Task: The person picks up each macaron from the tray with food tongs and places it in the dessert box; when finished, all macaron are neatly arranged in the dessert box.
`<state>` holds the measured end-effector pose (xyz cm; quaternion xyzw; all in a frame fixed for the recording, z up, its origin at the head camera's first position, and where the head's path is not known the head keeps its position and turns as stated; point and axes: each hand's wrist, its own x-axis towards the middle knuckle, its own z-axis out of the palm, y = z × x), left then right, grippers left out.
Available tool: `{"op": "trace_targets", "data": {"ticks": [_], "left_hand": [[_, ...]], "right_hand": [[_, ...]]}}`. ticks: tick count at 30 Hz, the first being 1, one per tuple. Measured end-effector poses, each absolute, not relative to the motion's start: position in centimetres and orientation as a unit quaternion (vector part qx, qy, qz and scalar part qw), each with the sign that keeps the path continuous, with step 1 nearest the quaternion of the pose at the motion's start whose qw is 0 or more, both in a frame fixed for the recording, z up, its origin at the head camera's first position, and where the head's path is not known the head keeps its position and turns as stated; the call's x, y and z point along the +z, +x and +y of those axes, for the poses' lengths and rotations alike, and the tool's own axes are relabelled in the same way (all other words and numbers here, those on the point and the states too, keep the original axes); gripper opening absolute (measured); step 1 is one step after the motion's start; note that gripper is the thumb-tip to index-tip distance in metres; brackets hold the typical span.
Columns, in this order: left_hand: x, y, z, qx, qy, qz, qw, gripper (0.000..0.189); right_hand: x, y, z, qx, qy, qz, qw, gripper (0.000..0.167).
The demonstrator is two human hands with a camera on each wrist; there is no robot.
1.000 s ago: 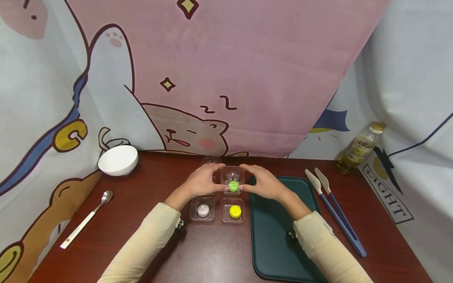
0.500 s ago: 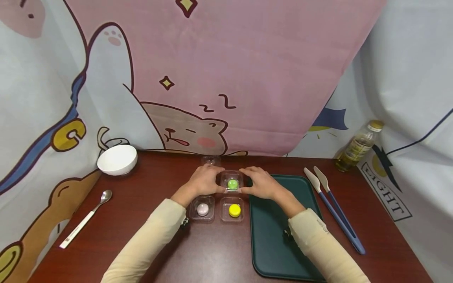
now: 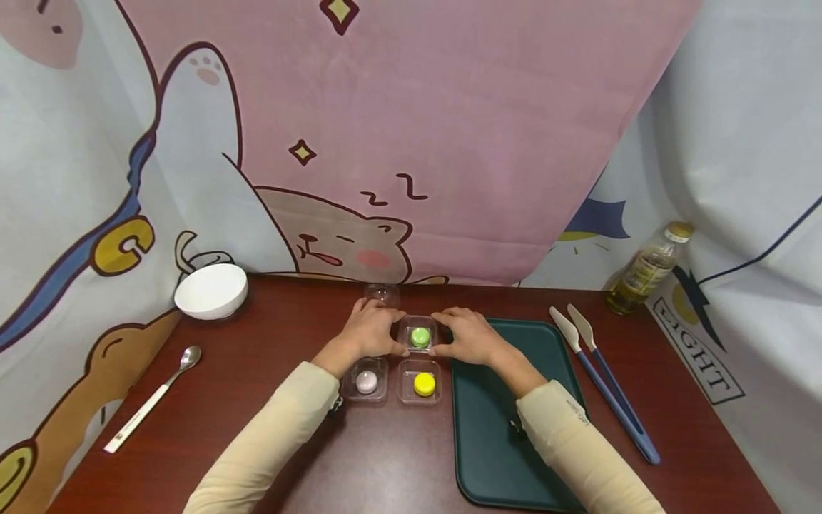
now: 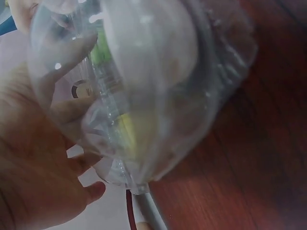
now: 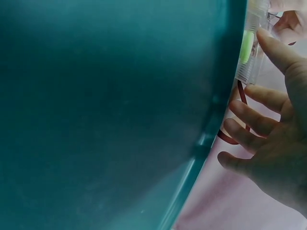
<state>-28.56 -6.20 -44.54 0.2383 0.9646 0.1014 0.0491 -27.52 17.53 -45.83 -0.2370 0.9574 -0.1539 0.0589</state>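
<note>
My left hand (image 3: 362, 330) and right hand (image 3: 474, 337) hold a small clear plastic box (image 3: 419, 322) from either side, thumbs at its near corners and fingertips at its far corners. Inside sits a green macaron (image 3: 420, 338). Just nearer are two more clear boxes, one with a yellow macaron (image 3: 424, 384), the other with a pale lilac macaron (image 3: 367, 383). The lilac one's box (image 4: 211, 91) looms large in the left wrist view, partly covering my left fingers. In the right wrist view my right thumb and forefinger meet the box (image 5: 244, 72); the other fingers are spread.
Another clear box (image 3: 382, 292) stands behind my left hand, partly hidden. A dark green tray (image 3: 507, 428) lies under my right forearm. Blue-handled tongs (image 3: 613, 389) and an oil bottle (image 3: 648, 271) are at right; a white bowl (image 3: 210, 293) and a spoon (image 3: 154, 400) at left.
Both hands have come down and slightly nearer with the clear box, which stood taller a second ago and now sits lower around the green macaron. The other boxes stay in place.
</note>
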Motion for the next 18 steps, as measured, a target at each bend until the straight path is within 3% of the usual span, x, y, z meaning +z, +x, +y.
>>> {"op": "trace_targets", "data": {"ticks": [18], "left_hand": [[-44.38, -28.63, -5.81, 0.095, 0.223, 0.968, 0.073, 0.078]], "right_hand": [[-45.13, -27.53, 17.02, -0.144, -0.231, 0.959, 0.086, 0.079]]}}
